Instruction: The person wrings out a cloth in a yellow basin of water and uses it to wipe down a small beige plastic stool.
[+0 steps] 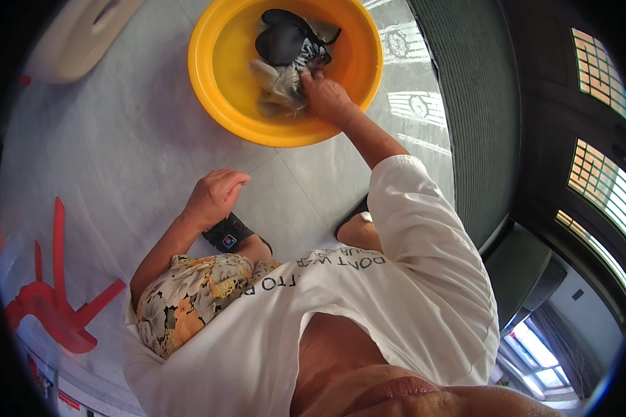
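A round yellow plastic basin [203, 104] with water in it stands on the floor before me. Black, soft-looking pieces with rounded ends [281, 44] lie in it beside a wet grey cloth [279, 81], partly blurred. What the black pieces are, I cannot tell. My right hand [326, 96] reaches over the near right rim, its fingers closed at the cloth's edge; the fingertips are partly hidden. Apart from the basin, my left hand [219, 190] hangs above my left foot, fingers folded together around nothing.
A red plastic object with long prongs [57, 307], perhaps an upturned stool, is at the left. Upper left is a beige rounded object [83, 41]. A dark ribbed mat [474, 104] runs along the right, beside a dark door with lattice panes [600, 182]. Grey tiles [287, 182] form the floor.
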Tool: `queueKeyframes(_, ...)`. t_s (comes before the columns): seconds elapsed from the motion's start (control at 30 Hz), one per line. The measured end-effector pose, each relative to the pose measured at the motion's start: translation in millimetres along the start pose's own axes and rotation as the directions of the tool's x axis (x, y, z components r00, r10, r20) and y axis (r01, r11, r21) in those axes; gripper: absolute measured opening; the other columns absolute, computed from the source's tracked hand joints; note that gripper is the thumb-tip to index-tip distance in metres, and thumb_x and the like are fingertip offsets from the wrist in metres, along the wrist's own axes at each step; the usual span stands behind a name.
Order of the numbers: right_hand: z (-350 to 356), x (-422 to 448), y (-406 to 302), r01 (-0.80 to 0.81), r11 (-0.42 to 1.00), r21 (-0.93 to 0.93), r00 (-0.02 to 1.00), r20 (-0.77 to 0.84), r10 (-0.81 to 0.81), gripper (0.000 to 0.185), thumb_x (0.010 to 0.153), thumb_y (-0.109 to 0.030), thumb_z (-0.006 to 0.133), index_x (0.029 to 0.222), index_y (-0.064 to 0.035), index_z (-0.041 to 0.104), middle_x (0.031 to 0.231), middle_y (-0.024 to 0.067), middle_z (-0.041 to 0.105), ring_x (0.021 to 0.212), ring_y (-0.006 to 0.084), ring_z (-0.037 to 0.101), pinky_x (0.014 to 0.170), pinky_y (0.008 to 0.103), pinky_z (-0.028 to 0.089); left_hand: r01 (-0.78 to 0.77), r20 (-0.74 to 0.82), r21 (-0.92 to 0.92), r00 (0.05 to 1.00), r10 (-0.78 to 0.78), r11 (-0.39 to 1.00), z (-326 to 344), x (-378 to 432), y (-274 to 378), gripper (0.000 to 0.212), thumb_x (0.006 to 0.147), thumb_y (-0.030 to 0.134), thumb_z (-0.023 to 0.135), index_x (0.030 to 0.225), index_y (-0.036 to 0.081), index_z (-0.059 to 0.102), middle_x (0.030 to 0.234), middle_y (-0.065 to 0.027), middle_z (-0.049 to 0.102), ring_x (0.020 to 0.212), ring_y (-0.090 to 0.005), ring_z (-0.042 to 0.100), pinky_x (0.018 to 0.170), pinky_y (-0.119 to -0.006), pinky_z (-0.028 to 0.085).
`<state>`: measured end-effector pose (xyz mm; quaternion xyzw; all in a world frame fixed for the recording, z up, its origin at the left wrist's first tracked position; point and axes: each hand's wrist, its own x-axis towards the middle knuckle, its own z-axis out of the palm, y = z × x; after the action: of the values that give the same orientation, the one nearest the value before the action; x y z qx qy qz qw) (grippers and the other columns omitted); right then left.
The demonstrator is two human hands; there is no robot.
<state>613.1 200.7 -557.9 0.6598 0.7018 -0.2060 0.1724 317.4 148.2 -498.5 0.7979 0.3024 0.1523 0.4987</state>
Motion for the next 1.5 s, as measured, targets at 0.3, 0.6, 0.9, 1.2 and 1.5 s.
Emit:
queueKeyframes(0.3, -19.6, -4.7, 9.1, -0.195, 0.963, 0.184, 0.976, -0.063, 0.210, 0.031, 0.077, -0.011, 0.052, 0.107, -0.0055, 0.051, 0.083, 0.0163, 0.061, 0.079, 0.0274, 0.061, 0.072, 0.0358, 0.047, -0.019, -0.015, 0.020, 1.000, 0.019, 1.000, 4.6, -7.5, -4.2, 0.012, 0.072, 0.000, 0.052, 0.084, 0.003, 0.053, 0.071, -0.0112, 0.056, 0.067, -0.0288, 0.056, 0.061, -0.036, 0.045)
queueKeyframes(0.6, -54.6, -42.1, 10.2, 0.240, -0.424, 0.873, 0.964, -0.163, 0.211, 0.028, 0.081, -0.024, 0.055, 0.100, -0.0035, 0.053, 0.090, 0.0080, 0.059, 0.083, 0.0230, 0.058, 0.075, 0.0350, 0.047, 0.028, -0.016, -0.005, 0.999, -0.028, 1.000, 2.8, -8.3, -6.0, 0.012, 0.073, 0.000, 0.051, 0.085, 0.004, 0.053, 0.072, -0.0113, 0.057, 0.068, -0.0287, 0.056, 0.062, -0.035, 0.045)
queueKeyframes(0.9, -42.9, -26.4, -26.2, 0.130, -0.951, 0.279, 0.987, 0.053, 0.150, 0.035, 0.080, -0.033, 0.054, 0.107, -0.0111, 0.050, 0.114, 0.0099, 0.050, 0.108, 0.0309, 0.044, 0.094, 0.0538, 0.028, 0.065, -0.028, -0.055, 0.997, -0.067, 0.996, 0.2, -2.8, -2.5, 0.011, 0.075, -0.001, 0.050, 0.085, 0.003, 0.053, 0.072, -0.0106, 0.057, 0.067, -0.0253, 0.058, 0.060, -0.033, 0.046)
queueKeyframes(1.2, -22.5, -4.6, -13.6, 0.275, -0.931, 0.240, 0.946, 0.107, 0.307, 0.016, 0.073, -0.004, 0.059, 0.088, -0.0031, 0.055, 0.086, 0.0083, 0.056, 0.094, 0.0263, 0.052, 0.092, 0.0434, 0.038, 0.155, 0.027, -0.126, 0.988, -0.153, 0.980, 6.6, -9.1, -7.8, 0.012, 0.076, -0.001, 0.048, 0.087, 0.002, 0.053, 0.073, -0.0104, 0.056, 0.066, -0.0229, 0.057, 0.061, -0.030, 0.046)
queueKeyframes(1.5, -30.3, -13.2, 39.3, 0.186, -0.311, 0.932, 0.969, -0.121, 0.214, 0.016, 0.084, -0.002, 0.045, 0.097, 0.0009, 0.053, 0.087, 0.0152, 0.059, 0.075, 0.0220, 0.059, 0.067, 0.0301, 0.050, 0.192, 0.049, -0.140, 0.981, -0.187, 0.971, 10.4, -12.1, -13.5, 0.012, 0.075, -0.001, 0.048, 0.085, 0.003, 0.053, 0.074, -0.0111, 0.057, 0.068, -0.0260, 0.058, 0.061, -0.033, 0.046)
